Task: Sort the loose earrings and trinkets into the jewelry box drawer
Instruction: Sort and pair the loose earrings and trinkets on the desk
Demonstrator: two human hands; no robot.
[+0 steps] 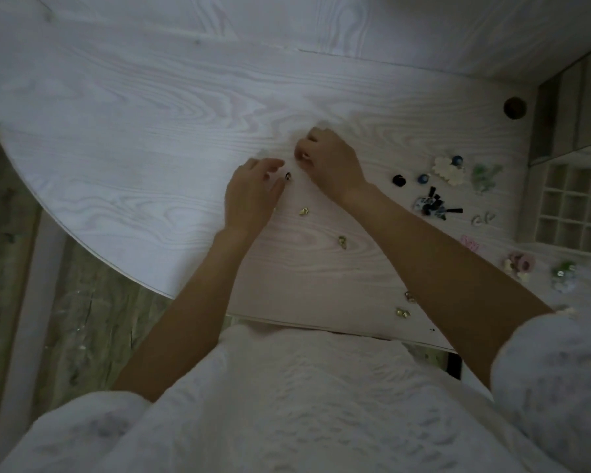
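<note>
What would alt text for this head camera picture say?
Two hands, left hand and right hand, work at a small dark trinket on a pale wooden table. Loose earrings lie scattered to the right, beside a gridded jewelry drawer.

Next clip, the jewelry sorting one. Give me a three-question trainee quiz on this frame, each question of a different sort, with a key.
1. True or false: the divided jewelry box drawer stands at the table's right side.
2. Multiple choice. The small dark earring lies: A) inside the drawer; B) on the table between the left hand and the right hand; C) on the floor.
3. Fill in: the small black trinket lies to the ____ of the right hand.

Key: 1 true. 2 B. 3 right.
</note>
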